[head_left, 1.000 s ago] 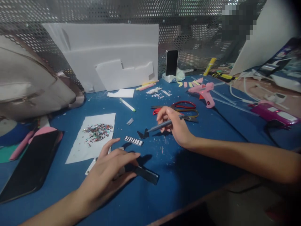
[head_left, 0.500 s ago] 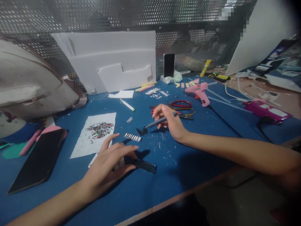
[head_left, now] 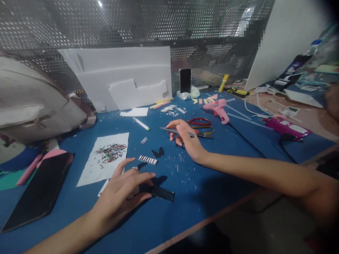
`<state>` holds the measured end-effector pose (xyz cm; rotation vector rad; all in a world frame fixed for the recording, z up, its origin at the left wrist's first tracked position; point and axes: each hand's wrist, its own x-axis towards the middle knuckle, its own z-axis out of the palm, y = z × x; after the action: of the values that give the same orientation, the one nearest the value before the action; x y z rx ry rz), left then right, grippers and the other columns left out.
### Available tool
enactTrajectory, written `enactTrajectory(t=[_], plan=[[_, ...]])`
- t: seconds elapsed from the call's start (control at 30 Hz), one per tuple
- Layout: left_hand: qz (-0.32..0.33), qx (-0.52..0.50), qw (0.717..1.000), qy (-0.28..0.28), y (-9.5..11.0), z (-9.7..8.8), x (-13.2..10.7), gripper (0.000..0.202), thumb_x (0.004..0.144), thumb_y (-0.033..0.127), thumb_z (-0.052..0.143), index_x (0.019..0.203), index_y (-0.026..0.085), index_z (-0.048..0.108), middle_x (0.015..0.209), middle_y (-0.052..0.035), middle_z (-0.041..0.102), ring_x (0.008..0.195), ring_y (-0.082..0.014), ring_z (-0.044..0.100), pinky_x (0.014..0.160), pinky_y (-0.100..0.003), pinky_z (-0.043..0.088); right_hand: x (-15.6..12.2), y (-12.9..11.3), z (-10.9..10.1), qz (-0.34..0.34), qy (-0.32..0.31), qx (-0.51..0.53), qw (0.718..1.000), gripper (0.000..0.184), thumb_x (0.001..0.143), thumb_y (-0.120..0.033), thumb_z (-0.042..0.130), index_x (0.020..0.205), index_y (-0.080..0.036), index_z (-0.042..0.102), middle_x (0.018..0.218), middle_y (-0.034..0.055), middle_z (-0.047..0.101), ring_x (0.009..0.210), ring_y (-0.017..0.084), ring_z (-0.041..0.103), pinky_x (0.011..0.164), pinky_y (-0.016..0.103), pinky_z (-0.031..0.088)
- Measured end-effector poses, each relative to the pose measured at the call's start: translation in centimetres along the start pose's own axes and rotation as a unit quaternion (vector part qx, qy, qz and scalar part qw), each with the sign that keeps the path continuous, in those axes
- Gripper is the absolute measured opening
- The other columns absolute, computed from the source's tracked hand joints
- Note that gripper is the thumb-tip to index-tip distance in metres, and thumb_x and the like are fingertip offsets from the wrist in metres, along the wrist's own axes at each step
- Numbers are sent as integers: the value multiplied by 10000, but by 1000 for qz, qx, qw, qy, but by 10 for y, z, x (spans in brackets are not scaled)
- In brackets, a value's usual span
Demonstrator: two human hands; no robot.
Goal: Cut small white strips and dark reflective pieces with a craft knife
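My right hand is closed around a slim grey pen-like tool. Its pointed end faces left, above the table and apart from the pieces. Below it lies a small black V-shaped piece, and beside that a short black strip with white blocks. My left hand rests on the table with its fingers spread. A flat black bar reaches out by its thumb tip. Under the palm sits something whitish, mostly hidden.
White paper bears colourful bits. A black phone-like slab lies left, near a pale bag. Behind my right hand are red-handled scissors, a pink glue gun and a standing phone. A purple device sits right.
My right hand has lifted the tool's tip from beside the black V-shaped piece and swung it to point left. My left hand stays nearly still. The view has shifted slightly.
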<state>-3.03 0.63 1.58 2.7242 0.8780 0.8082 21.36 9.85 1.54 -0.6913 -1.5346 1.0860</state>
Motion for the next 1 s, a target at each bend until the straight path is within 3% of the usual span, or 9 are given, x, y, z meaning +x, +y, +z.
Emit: enactTrajectory(t=[0.27, 0.6, 0.83, 1.0], plan=[[14, 10, 1000, 4, -1, 0, 0, 435, 863, 166, 616, 1259, 205, 438, 925, 21, 661, 774, -89, 602, 1101, -489, 237, -1, -3, 2, 9, -13, -1, 1000, 378, 978, -488, 359, 991, -187, 587, 751, 13, 509, 630, 90, 498, 453, 199, 311], [37, 20, 999, 8, 14, -4, 1, 389, 864, 26, 552, 1218, 180, 502, 939, 9, 672, 873, -92, 603, 1101, -481, 241, -1, -6, 4, 35, -32, -7, 999, 388, 988, -480, 342, 988, -180, 588, 740, 0, 512, 565, 66, 452, 461, 200, 303], [47, 18, 999, 7, 12, -6, -2, 376, 867, 44, 549, 1215, 180, 517, 985, 11, 684, 913, -107, 614, 1119, -496, 238, 1, -3, 5, 57, -32, 3, 998, 393, 984, -480, 359, 967, -170, 599, 716, 3, 527, 537, 65, 440, 459, 197, 311], [18, 10, 1000, 14, 7, -5, 0, 338, 878, 74, 550, 1196, 184, 522, 961, 6, 682, 884, -102, 610, 1117, -463, 243, 0, 2, 3, 72, -36, 6, 997, 394, 981, -490, 356, 985, -173, 589, 694, 5, 548, 507, 71, 423, 454, 203, 326]])
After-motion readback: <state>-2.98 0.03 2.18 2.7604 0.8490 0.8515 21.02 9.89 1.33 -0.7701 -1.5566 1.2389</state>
